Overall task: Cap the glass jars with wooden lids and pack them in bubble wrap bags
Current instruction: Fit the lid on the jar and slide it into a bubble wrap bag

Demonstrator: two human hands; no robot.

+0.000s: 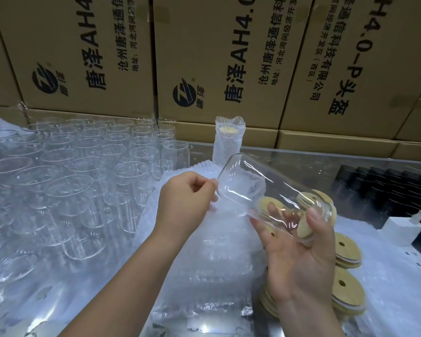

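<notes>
Bagging step: right hand (pixel 299 259) grips the tilted, seemingly capped glass jar (pixel 265 188); left hand (pixel 185 203), at the jar's base, pinches a bubble wrap bag (pixel 216 215), whose mouth needs opening next.

Packing warehouse: stacked printed cartons (pixel 88 52) behind bench, rows of glass jars (pixel 83 166).

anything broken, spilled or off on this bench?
Nothing broken or spilled. The glass jar in the right hand is tilted only because it is held. The left hand pinches bubble wrap. The wooden lids lie in loose, slanted stacks. The wrapped jar stands upright.
</notes>
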